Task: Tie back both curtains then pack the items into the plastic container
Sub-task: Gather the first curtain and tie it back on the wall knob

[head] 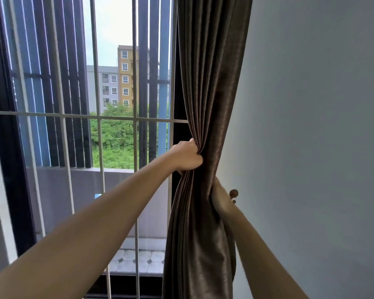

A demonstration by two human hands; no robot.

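View from the head camera, at the right side of a window. The brown curtain (212, 83) hangs against the grey wall (311, 126) and is drawn into a narrow waist about halfway down its visible length. The left hand (187, 156) grips that waist from the window side, fingers curled into the bunched folds. The right hand (219, 198) reaches in from the wall side, just below the left hand and against the cloth. A small round knob (233, 193) stands out from the wall just beside it.

Progress, as judged from this view: the task is at an early stage. This curtain is gathered but not yet tied; no band, cord or loop can be seen round it, and only the hands hold the folds together. What seems to be left is to fasten this curtain, probably at the knob, to deal with the second curtain, and to do all of the packing.

Hidden or unclear: the fingers of the right hand lie behind the curtain, so it cannot be told whether they grip the cloth, hold a tie or lie straight. The base of the knob is covered by the wrist, so its form as a hook is only a guess. The second curtain, the plastic container and the items to be packed are out of view. The curtain's top and hem are cut off by the frame. Beyond the white window bars (135, 120) only a balcony and distant buildings show.
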